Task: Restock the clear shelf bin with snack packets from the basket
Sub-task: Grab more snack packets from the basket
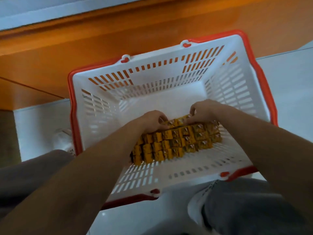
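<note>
While the packets [177,143] lie stacked at the near side of the basket [152,78], your left hand [152,119] and right hand [201,111] each pinch 1 end of the top row [177,122]. This looks like the pick-up step. Lift it level next, since the shelf bin is out of view.

Orange shelf base [118,36] stands on white floor [288,85] (tiled).

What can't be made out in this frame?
Head view:
- The clear shelf bin: outside the frame.
- Print on the snack packets: blurred, too small.
- How many packets the left hand and right hand grip: fingers curl over them.
- Packets at the basket near-left: hidden by the left forearm.
</note>
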